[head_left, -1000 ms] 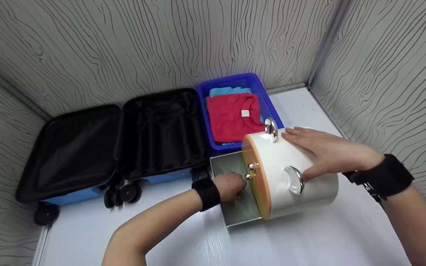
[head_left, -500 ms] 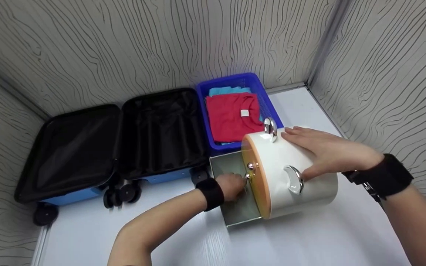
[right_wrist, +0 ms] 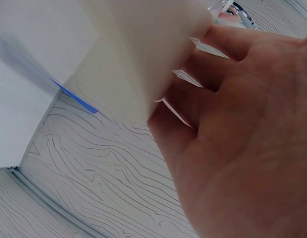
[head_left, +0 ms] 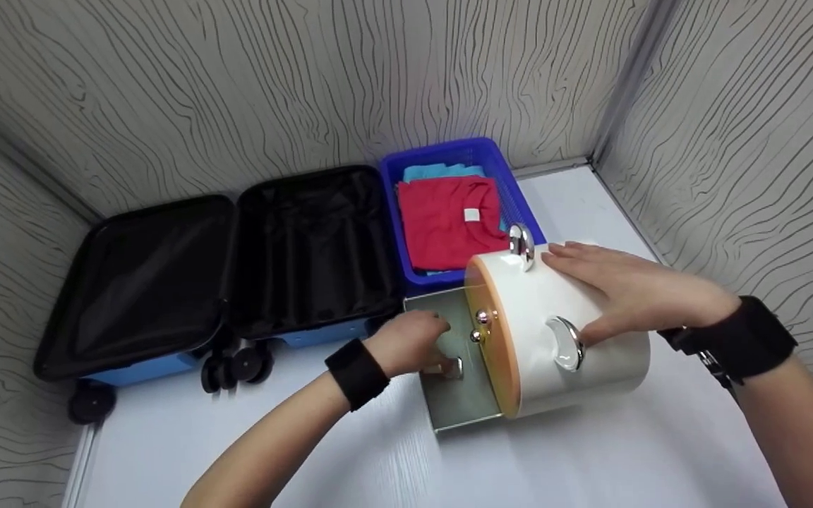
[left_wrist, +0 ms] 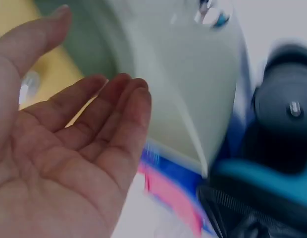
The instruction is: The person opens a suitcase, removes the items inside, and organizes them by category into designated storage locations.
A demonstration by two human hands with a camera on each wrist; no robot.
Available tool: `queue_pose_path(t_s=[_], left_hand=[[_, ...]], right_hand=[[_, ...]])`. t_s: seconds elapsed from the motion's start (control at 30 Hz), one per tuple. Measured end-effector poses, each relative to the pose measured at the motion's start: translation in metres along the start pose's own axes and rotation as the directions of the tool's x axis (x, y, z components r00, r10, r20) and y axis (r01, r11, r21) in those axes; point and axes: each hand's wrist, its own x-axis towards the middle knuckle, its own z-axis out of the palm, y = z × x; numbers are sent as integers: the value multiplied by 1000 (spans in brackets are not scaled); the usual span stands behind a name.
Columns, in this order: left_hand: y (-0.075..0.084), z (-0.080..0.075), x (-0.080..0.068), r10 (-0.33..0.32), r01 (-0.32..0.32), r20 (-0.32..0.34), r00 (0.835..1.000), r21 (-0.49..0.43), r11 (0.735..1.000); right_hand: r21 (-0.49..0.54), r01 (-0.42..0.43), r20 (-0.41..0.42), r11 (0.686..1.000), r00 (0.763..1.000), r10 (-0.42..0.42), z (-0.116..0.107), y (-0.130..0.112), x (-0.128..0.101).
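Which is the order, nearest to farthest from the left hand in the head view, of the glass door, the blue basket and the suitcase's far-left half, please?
From the left hand:
1. Glass door, directly under the hand.
2. Blue basket, behind and slightly right, against the wall.
3. Suitcase's far-left half, far left, lying open.

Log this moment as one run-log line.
left hand: open, over open door | right hand: flat on white box | suitcase: open | basket: red shirt
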Motion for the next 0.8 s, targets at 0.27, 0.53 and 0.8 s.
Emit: queue_pose_path(t_s=[0.27, 0.53, 0.8], left_hand=[[-24, 5, -53, -162, 118, -209, 964, -209, 971], [-29, 59, -61, -299, 219, -143, 943, -410, 886], [-29, 76, -52, -340, 239, -173, 924, -431, 870]], right_hand=[[11, -17, 12, 1000, 1000, 17, -1, -2, -1], [1, -16, 8, 1000, 1000, 16, -1, -1, -2], [12, -22, 16, 1000, 1000, 22, 0, -2, 0]])
